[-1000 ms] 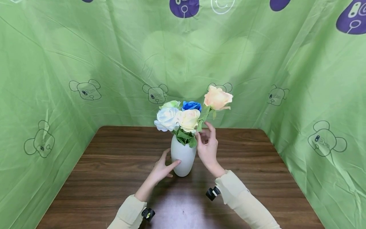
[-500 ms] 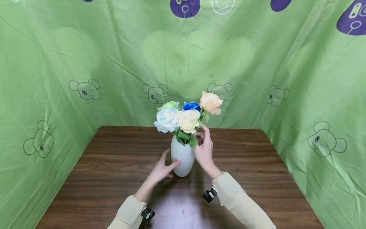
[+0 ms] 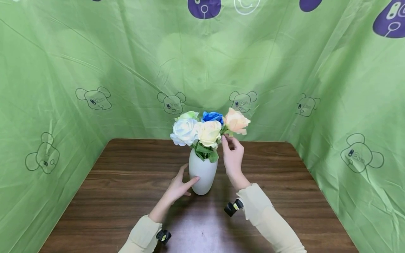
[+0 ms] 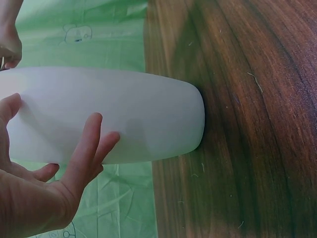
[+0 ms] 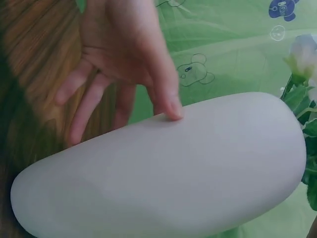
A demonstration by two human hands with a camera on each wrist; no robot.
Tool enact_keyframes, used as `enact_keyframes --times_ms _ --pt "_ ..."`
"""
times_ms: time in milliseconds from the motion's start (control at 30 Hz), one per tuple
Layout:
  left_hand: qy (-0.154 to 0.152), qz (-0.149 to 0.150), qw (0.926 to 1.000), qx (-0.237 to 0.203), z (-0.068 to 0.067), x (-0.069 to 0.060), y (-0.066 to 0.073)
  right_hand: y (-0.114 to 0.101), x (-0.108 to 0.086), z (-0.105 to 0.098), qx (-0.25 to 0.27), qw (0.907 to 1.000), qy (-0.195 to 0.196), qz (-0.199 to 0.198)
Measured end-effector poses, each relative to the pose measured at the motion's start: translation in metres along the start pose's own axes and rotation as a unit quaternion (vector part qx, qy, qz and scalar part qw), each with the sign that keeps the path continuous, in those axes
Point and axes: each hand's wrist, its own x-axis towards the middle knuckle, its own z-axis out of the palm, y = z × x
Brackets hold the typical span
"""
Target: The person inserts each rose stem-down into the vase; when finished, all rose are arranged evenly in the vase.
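Observation:
A white vase (image 3: 203,172) stands upright on the table with several artificial roses in it. My left hand (image 3: 178,187) holds its left side, thumb on the front and fingers toward the far side; the left wrist view shows fingertips (image 4: 93,121) against the smooth wall. Beside the rim, my right hand (image 3: 233,154) pinches the stem of a peach rose (image 3: 236,121), which leans right. Next to it are a blue rose (image 3: 212,117), a cream rose (image 3: 209,133), a pale blue-white rose (image 3: 184,131) and a greenish one (image 3: 188,115). The stem's lower end is hidden.
The dark wood table (image 3: 126,196) is enclosed at the back and sides by a green cloth (image 3: 133,70) printed with bear faces. Black wrist cameras (image 3: 164,237) sit at both cuffs.
The peach rose has come down and closer to the bunch, dipping left and then back slightly right. My right hand has shifted its fingers on the stem. Vase and left hand stay put.

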Motion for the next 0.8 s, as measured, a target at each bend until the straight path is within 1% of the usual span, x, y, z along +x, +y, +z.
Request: enact_keyframes --times_ms 67,167,333,433,533,600,667,733,800 --pt "0.001 -0.001 1.0 0.001 0.0 0.0 0.0 -0.002 0.0 0.001 0.004 0.9999 -0.002 0.011" --pt "-0.001 -0.001 1.0 0.0 -0.001 -0.001 0.0 -0.009 -0.004 0.003 -0.001 0.9998 -0.014 0.012" --pt "-0.002 -0.001 1.0 -0.001 -0.001 0.0 -0.001 -0.021 -0.014 0.004 -0.008 0.9996 -0.024 -0.01" --pt "-0.002 0.001 1.0 -0.002 -0.001 0.001 -0.001 -0.021 -0.015 0.004 -0.006 0.9994 -0.027 -0.021" --pt "-0.003 0.01 0.9999 -0.004 -0.001 0.0 0.0 -0.018 -0.015 0.002 -0.002 0.9992 -0.031 -0.026" --pt "-0.003 0.019 0.9998 -0.004 -0.001 -0.001 0.001 -0.015 -0.016 0.0 0.003 0.9991 -0.037 -0.019" --pt "-0.003 0.026 0.9997 -0.005 -0.001 -0.002 0.001 -0.011 -0.017 -0.003 0.005 0.9991 -0.043 -0.004" --pt "-0.002 0.021 0.9998 -0.003 -0.001 -0.002 0.001 -0.008 -0.019 -0.007 0.004 0.9985 -0.05 0.02" --pt "0.0 0.017 0.9999 0.003 -0.002 -0.001 -0.001 -0.005 -0.022 -0.013 -0.009 0.9974 -0.058 0.04"
